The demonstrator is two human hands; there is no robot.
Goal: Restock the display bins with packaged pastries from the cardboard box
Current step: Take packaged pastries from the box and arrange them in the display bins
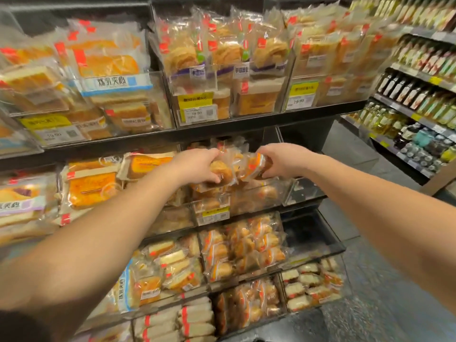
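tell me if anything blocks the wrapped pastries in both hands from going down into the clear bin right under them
Nothing visible does. The left hand and right hand hold the clear-wrapped golden pastries directly above the open-topped clear plastic bin. Only pastries already stacked in that bin lie beneath, and they would sit under the new ones.

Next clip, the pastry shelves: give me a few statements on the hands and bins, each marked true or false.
1. Both hands grip clear-wrapped golden pastries over a transparent plastic bin. True: left hand, right hand, pastries.
2. The cardboard box sits in view beside the bins. False: no box is visible.
3. Bottles fill the shelves at right. True.
4. The clear bin at the right end, one tier below the hands, is packed full. False: it looks empty.
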